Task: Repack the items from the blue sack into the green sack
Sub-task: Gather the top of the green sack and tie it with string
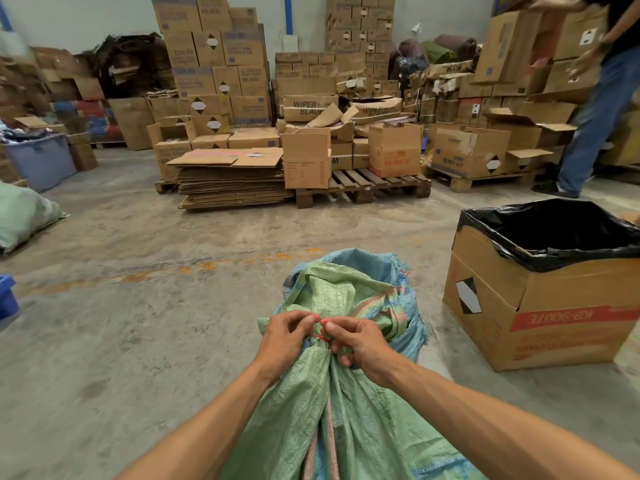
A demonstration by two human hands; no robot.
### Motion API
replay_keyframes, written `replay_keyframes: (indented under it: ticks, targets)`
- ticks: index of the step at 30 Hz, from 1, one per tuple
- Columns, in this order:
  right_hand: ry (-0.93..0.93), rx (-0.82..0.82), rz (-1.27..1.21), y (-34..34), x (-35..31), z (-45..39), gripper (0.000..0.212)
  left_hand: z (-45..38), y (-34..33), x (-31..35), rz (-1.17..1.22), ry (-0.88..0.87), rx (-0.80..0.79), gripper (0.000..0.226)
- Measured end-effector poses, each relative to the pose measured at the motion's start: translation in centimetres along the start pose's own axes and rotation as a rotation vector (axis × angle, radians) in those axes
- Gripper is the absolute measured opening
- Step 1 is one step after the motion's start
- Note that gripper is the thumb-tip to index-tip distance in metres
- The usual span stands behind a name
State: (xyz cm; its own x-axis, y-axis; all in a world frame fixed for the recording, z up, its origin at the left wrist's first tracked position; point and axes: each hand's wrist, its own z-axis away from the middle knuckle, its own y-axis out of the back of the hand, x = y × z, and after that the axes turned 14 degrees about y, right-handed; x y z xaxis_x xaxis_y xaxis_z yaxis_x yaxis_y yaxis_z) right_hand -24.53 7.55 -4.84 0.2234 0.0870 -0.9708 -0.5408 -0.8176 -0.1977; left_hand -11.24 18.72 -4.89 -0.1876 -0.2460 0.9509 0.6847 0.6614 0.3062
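Left hand (284, 336) and right hand (360, 342), each grip pinched closed on a red tie (321, 337) around the green sack (346, 410) neck.

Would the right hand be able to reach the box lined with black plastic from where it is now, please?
Probably yes: the right hand is busy at the red tie, but bare floor separates it from the lined box.

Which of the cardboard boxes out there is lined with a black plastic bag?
The big open box on the floor right of the green sack, nearest the right hand. Its black liner folds over the rim; the other boxes show none.
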Motion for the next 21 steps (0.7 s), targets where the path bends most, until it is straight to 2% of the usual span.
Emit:
replay_keyframes:
  ticks: [3, 6, 10, 15, 21]
  targets:
    - [0.024, -0.028, 0.057, 0.5, -0.1, 0.1, 0.023, 0.2, 0.2, 0.1, 0.020, 0.015, -0.047, 0.019]
    - [0.061, -0.057, 0.155, 0.6, 0.0, 0.2, 0.018, 0.1, 0.4, 0.0, 0.013, 0.030, -0.030, 0.016]
    - [0.114, -0.007, 0.192, 0.3, 0.3, 0.2, 0.013, -0.1, 0.0, -0.1, 0.005, 0.043, -0.007, 0.011]
    - [0.158, 0.013, 0.216, 0.5, 0.8, 0.0, 0.011, -0.7, 0.1, -0.5, -0.006, 0.109, -0.029, 0.020]
    - [0.148, 0.023, 0.202, 0.3, 1.2, 0.2, 0.027, -0.5, 0.1, -0.8, 0.031, 0.157, -0.043, 0.010]
